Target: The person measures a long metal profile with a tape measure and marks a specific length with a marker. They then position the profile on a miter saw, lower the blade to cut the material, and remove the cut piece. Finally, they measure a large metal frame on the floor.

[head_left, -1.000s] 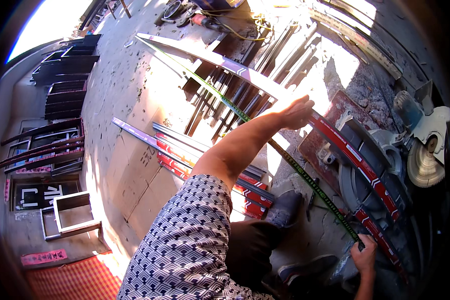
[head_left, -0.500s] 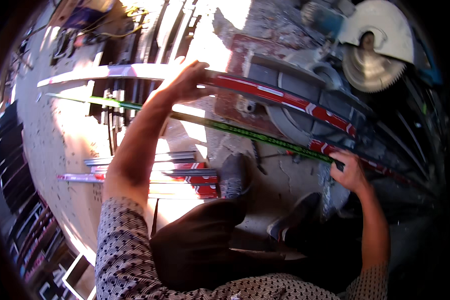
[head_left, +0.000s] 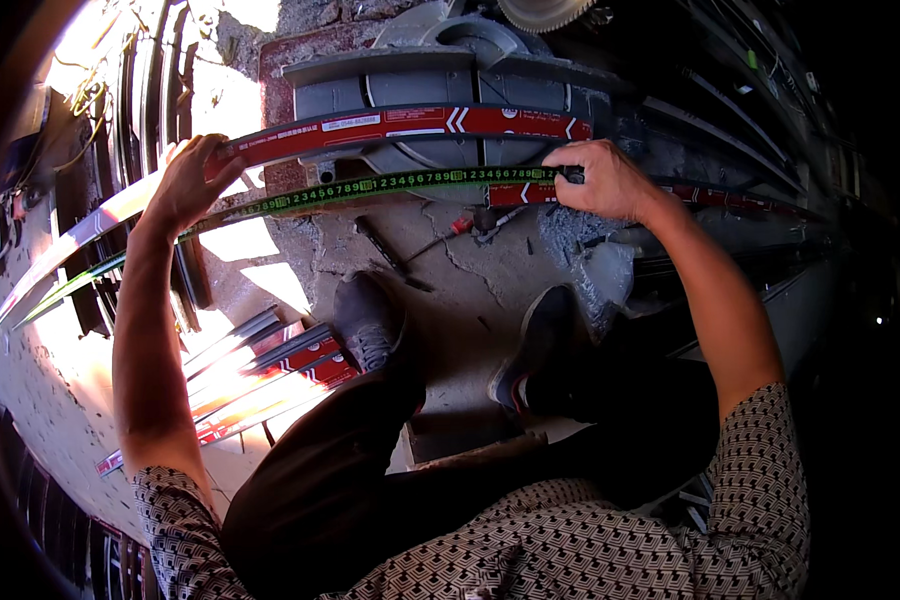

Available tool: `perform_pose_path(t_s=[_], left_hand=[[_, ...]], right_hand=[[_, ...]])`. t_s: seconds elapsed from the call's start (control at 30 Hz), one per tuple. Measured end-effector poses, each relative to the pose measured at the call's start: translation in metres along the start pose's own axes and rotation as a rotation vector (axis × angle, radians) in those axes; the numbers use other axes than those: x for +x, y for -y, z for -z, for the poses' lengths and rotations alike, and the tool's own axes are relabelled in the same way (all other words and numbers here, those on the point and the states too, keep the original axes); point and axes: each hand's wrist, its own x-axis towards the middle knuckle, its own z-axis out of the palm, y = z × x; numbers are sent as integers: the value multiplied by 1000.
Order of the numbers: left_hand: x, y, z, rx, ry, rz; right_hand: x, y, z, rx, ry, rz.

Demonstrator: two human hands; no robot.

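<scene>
A long metal profile with a red printed film (head_left: pixel 410 122) lies across the saw's bed. My left hand (head_left: pixel 188 185) is closed round it, near where the film turns bright in sunlight. Just on my side of the profile, a green-and-black tape measure blade (head_left: pixel 400 182) is stretched out, passing beneath my left wrist toward the far left. My right hand (head_left: pixel 610 180) pinches the right end of this blade at a small black piece, close to the profile's right end. A second red-filmed profile (head_left: pixel 710 197) runs behind my right hand to the right.
A cutting saw's grey base (head_left: pixel 420 85) stands beyond the profile, its toothed blade (head_left: pixel 545 8) at the top edge. Shorter red-filmed profiles (head_left: pixel 315 372) lie lower left. Clear plastic wrap (head_left: pixel 602 270), a dark bar-shaped tool (head_left: pixel 378 243) and a red-handled tool (head_left: pixel 460 224) are on the floor.
My view has swung to the right, so the saw and profile sit further left and higher. Both hands keep their grips on the profile and the tape blade.
</scene>
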Motion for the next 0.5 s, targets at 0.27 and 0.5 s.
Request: perform_pose_path(t_s=[0.27, 0.5], left_hand=[[0, -10, 3, 65, -14, -26], [8, -18, 6, -26, 1, -21]], right_hand=[[7, -20, -5, 22, -46, 57], [21, -26, 0, 15, -94, 198]])
